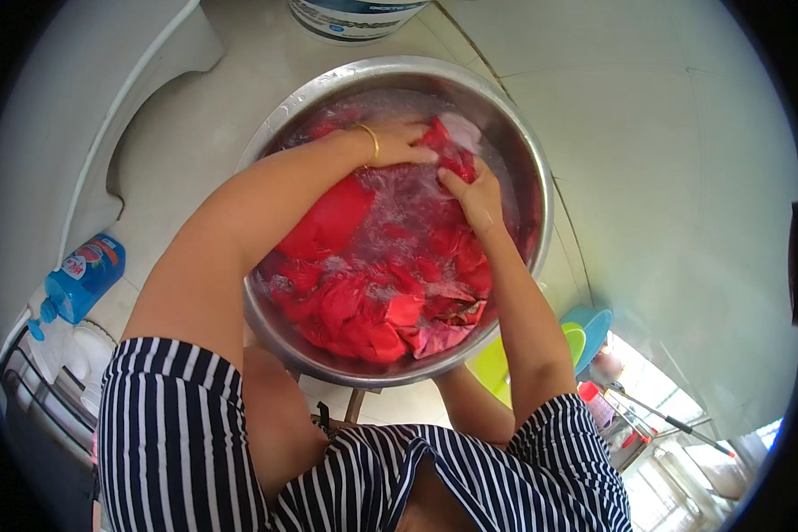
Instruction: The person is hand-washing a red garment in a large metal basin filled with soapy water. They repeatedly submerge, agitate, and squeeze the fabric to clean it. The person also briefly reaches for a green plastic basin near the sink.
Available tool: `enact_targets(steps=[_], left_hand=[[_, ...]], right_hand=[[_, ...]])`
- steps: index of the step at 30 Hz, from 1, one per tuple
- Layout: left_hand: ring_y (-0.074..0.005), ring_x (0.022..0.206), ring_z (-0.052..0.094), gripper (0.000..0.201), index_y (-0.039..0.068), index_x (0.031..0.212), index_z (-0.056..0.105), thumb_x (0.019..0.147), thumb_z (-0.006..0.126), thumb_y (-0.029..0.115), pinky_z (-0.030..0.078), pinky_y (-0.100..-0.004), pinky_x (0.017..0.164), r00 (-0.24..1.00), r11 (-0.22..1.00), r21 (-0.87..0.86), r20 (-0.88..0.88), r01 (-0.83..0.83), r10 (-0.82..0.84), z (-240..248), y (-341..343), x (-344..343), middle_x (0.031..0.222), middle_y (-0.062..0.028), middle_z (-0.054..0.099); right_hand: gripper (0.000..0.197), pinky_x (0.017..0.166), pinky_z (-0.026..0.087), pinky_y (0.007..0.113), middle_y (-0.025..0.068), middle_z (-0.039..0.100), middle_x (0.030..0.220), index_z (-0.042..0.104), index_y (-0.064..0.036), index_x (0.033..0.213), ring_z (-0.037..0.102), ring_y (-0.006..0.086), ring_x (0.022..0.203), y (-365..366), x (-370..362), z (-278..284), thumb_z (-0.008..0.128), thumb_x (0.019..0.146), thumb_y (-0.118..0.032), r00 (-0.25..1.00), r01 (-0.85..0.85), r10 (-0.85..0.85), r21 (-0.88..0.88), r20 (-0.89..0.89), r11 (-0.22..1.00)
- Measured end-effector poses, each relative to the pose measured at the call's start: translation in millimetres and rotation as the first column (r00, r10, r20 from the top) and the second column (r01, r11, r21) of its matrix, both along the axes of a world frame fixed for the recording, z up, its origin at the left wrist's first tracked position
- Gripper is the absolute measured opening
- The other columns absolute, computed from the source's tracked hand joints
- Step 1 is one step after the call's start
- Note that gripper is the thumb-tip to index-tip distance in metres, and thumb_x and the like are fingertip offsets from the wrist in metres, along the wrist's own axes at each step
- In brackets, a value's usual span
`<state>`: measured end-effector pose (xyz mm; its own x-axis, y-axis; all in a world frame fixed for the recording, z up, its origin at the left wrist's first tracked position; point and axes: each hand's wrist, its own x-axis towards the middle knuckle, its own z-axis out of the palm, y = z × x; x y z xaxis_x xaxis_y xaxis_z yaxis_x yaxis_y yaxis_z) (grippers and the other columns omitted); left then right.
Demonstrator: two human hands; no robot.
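A large round steel basin (543, 191) holds cloudy, rippling water and several soaked pieces of red cloth (341, 306). My hands meet over the water at its far side. My right hand (479, 197) is closed on a bunched red cloth (455, 161), thumb pressed against it. From the other side, my left hand (399, 146), with a gold bangle (374, 144) at its wrist, has the same cloth between thumb and fingers; some fingertips are hidden. A pale pink, foamy patch (461, 131) shows beyond the hands. Patterned pink cloth (443, 339) lies at the basin's near edge.
A blue bottle (86, 277) lies at left beside a white curved fixture (146, 71). Beyond the basin stands a white bucket (356, 22). Green (575, 341) and blue (597, 330) plastic basins sit at lower right. A pale wall (656, 177) rises on the right.
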<state>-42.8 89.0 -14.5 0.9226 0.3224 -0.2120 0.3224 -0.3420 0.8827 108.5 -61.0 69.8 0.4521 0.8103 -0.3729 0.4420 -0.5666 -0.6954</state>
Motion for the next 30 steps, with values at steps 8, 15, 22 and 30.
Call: enact_targets(steps=[8,15,22,30], left_hand=[[-0.0418,0.125,0.058,0.066,0.01,0.138,0.061,0.081,0.078,0.039,0.047,-0.04,0.105,0.982,0.971,-0.194,-0.095,0.14,-0.161,65,-43,-47,0.136,-0.0214,0.062],[-0.0362,0.107,0.061,0.059,0.015,0.125,0.067,0.077,0.085,0.043,0.053,-0.0404,0.09,0.968,0.966,0.077,-0.081,0.245,-0.239,153,-92,-104,0.116,-0.0172,0.056],[-0.0401,0.149,0.028,0.073,0.027,0.145,0.054,0.078,0.08,0.04,0.025,-0.0633,0.116,0.962,0.709,0.657,-0.247,0.256,-0.118,101,-91,-65,0.163,-0.0142,0.03],[-0.0374,0.138,0.046,0.077,0.017,0.146,0.053,0.08,0.071,0.052,0.033,-0.0507,0.117,0.892,0.721,0.577,-0.435,0.383,-0.126,29,-63,-2,0.147,-0.0189,0.052]], right_hand=[[0.028,0.091,0.046,0.044,0.011,0.066,0.11,0.062,-0.0047,0.097,0.061,0.0333,0.105,-98,16,96,0.074,0.072,-0.01,0.609,-0.745,0.733,-0.099,0.304,0.66],[0.048,0.12,0.022,0.061,0.02,0.012,0.169,0.062,-0.0235,0.14,0.008,0.0486,0.154,-114,25,57,0.052,0.099,-0.046,0.789,-0.603,0.604,-0.051,0.115,0.796],[0.059,0.114,0.032,0.065,0.0157,0.018,0.167,0.053,-0.0355,0.147,0.022,0.0504,0.149,-88,23,12,0.067,0.091,-0.047,0.499,-0.715,0.687,-0.196,0.528,0.671],[0.063,0.106,0.045,0.056,0.0181,0.031,0.158,0.057,-0.0236,0.141,0.04,0.0419,0.139,-50,50,-26,0.074,0.083,-0.041,0.589,-0.681,0.731,-0.275,0.345,0.679]])
